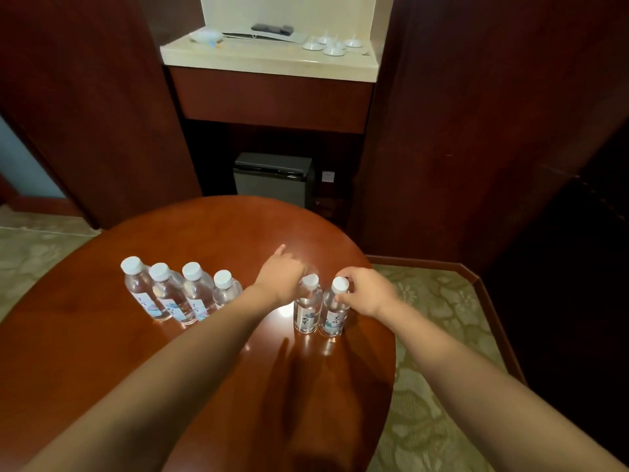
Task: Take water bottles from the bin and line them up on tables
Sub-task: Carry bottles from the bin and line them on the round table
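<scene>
Several clear water bottles with white caps stand upright on a round red-brown wooden table (102, 352). A tight row stands at the left (163, 294). Two more stand side by side at the right. My left hand (280, 277) grips the neck of one bottle (306, 311), its index finger pointing away. My right hand (369, 294) pinches the neck of the rightmost bottle (335, 313) just under its cap. My left forearm hides part of the gap between the two groups. No bin is in view.
Past the table stands a dark wood cabinet with a pale stone counter (272, 59) holding cups and saucers (332, 46). A small grey fridge (272, 178) sits in the recess below. Patterned carpet (435, 369) lies to the right, wood panels on both sides.
</scene>
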The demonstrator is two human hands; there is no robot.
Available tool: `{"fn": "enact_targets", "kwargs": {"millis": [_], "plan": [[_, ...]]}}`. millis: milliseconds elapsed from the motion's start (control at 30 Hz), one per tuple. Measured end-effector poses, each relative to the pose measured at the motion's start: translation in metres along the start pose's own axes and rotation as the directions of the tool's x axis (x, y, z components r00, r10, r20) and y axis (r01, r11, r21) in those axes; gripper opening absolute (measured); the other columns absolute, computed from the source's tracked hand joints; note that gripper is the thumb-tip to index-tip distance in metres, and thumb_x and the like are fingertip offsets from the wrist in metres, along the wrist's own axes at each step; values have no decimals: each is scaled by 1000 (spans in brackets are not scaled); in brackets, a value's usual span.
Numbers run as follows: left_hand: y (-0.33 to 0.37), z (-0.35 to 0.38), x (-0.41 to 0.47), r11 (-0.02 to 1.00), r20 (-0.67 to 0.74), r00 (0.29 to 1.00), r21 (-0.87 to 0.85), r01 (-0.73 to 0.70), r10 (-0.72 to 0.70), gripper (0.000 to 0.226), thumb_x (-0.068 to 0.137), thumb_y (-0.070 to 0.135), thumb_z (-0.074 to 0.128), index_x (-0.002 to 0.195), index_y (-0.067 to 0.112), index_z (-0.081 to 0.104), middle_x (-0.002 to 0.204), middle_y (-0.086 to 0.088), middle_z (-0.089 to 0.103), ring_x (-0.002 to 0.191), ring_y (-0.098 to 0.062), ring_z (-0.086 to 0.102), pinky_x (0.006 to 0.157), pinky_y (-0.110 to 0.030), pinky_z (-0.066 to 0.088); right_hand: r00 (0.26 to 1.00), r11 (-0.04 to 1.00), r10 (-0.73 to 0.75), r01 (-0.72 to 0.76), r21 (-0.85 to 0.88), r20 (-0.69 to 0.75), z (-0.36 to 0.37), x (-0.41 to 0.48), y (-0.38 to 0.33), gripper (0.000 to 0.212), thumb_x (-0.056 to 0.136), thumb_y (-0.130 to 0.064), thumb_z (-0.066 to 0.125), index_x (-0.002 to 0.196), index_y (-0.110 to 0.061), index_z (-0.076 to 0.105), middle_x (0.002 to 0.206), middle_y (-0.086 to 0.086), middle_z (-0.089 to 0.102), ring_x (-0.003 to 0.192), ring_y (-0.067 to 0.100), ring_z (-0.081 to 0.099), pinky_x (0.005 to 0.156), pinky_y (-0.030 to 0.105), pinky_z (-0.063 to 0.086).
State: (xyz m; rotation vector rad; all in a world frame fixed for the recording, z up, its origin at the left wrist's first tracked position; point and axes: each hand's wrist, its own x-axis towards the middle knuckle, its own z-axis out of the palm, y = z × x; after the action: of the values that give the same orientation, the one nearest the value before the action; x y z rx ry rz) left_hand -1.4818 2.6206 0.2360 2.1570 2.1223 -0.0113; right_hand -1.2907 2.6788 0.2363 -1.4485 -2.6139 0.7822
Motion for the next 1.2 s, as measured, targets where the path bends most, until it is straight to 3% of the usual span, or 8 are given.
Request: {"fn": "enact_targets", "kwargs": {"millis": [67,200,433,667,767,967,1067,1200], "plan": [[-4,1,4,998,13,1000,55,-25,24,24,83,43,67,81,20,63,105,3,68,116,-17,54,121,-41,0,1000,999,-10,10,36,-11,2,2,1,19,79,-24,73,98,-29,71,103,-9,71,98,17,65,81,35,54],[-14,3,5,989,23,998,131,-64,61,39,81,52,66,107,24,72,120,7,67,129,-13,45,118,-42,-13,999,997,-28,30,65,-30,6,5,0,11,77,-25,76,86,-26,72,95,-7,73,95,17,66,79,36,54],[-20,-15,-13,980,50,996,184,-76,68,40,82,50,68,112,24,70,128,0,63,136,-15,39,119,-47,-13,999,993,-15,20,117,-38,19,4,-19,10,72,-28,76,78,-29,69,86,-8,73,89,16,68,77,37,55],[-35,-28,-34,981,56,998,191,-41,31,30,85,43,69,111,28,70,127,4,64,136,-15,38,117,-48,-17,999,993,-11,15,119,-35,34,5,-45,14,74,-29,75,87,-25,73,88,-3,74,87,20,67,75,38,55],[-43,-29,-40,980,58,998,196,-28,17,38,84,44,69,120,34,66,123,8,65,136,-14,39,114,-47,-20,999,994,-32,36,106,-42,39,6,-55,13,76,-26,75,87,-22,72,87,-2,74,86,20,67,72,37,55],[-57,-28,-46,975,53,998,221,23,-35,41,84,45,68,124,35,63,121,9,66,137,-14,38,109,-45,-26,998,990,-47,50,130,-31,45,10,-72,20,76,-20,73,66,-31,60,82,-3,73,84,19,68,70,35,54],[-65,-26,-47,969,63,996,244,43,-60,43,84,47,67,125,33,64,123,8,65,137,-14,38,107,-45,-26,998,988,-48,53,146,-36,49,14,-80,8,78,-18,73,80,-25,69,85,-2,74,83,20,67,70,35,54],[-73,-25,-47,966,71,993,248,69,-89,41,84,49,66,121,30,67,124,7,64,136,-15,38,109,-46,-25,997,986,-73,78,146,-37,50,16,-88,13,79,-19,73,74,-25,63,81,-1,71,79,21,65,57,29,40]]}}
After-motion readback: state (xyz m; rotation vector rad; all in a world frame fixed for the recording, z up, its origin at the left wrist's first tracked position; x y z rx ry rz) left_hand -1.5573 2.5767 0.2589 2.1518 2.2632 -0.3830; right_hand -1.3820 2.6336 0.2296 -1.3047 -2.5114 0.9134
